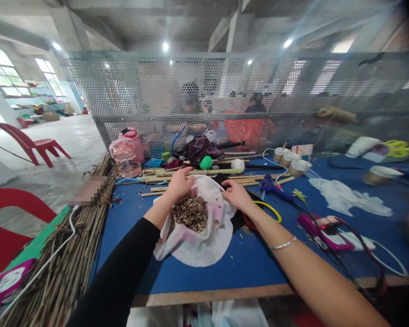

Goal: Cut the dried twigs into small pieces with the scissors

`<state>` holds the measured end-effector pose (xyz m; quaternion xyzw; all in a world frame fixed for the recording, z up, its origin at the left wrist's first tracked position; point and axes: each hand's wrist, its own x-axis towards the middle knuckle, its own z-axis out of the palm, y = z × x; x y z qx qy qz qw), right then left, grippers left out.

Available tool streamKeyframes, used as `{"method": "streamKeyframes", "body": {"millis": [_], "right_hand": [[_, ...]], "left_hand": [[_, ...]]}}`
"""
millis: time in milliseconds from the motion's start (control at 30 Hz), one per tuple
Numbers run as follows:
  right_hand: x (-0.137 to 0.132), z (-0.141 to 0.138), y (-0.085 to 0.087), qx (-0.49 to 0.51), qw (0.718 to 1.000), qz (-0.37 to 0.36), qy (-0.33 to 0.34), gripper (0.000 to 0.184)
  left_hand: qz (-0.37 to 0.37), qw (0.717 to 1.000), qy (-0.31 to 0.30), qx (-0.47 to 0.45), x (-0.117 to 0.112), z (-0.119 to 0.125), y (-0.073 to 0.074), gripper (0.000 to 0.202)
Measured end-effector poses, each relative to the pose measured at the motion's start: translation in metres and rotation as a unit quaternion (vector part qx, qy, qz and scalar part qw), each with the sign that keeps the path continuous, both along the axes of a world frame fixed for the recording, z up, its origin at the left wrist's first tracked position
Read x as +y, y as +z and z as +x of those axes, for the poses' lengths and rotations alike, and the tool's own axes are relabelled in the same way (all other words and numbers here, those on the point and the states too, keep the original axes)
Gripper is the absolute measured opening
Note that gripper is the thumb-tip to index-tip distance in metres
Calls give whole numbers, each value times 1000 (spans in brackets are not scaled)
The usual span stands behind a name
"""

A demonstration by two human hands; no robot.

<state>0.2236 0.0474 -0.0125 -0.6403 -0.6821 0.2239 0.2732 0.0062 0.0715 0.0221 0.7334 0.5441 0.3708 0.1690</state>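
A white and pink plastic bag [197, 240] lies open on the blue table [245, 263], with a heap of brown dried bits [191, 212] inside it. My left hand [180, 182] grips the bag's far rim on the left, fingers curled over the edge. At the bag's right rim my right hand [236, 194] pinches the plastic. A silver bracelet sits on my right wrist; my left arm wears a black sleeve.
Bamboo sticks [197, 175] lie beyond the bag, a pink jug [127, 152] at far left. A blue glue gun [274, 188], yellow ring [271, 209], pink glue gun [322, 231], paper cups [291, 161] and white rag [347, 197] lie right. Twigs [68, 263] pile left. People sit behind a mesh screen.
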Motion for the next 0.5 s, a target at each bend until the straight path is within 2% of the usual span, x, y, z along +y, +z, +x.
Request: {"method": "streamKeyframes", "body": {"millis": [67,133,233,267,367,433,500], "right_hand": [[-6,15,3,-14,1000,-22,4,32],[-16,33,3,-48,999,-13,-9,33],[-35,59,-1,-201,974,52,-93,37],[-40,67,-4,-246,963,40,-99,40],[-52,81,-13,-295,953,-23,-61,50],[-53,85,-16,-285,957,-36,-32,53],[-51,87,-16,-250,967,-39,-22,53]], "left_hand": [[-2,999,43,16,-19,-7,3,37],[-18,996,55,64,-44,-14,4,37],[-30,989,59,134,-78,-22,0,52],[-33,988,48,145,-85,-23,-3,53],[-45,987,11,151,-93,-24,-15,42],[-46,989,-2,141,-92,-24,-20,33],[-32,992,2,119,-93,-24,-20,33]]}}
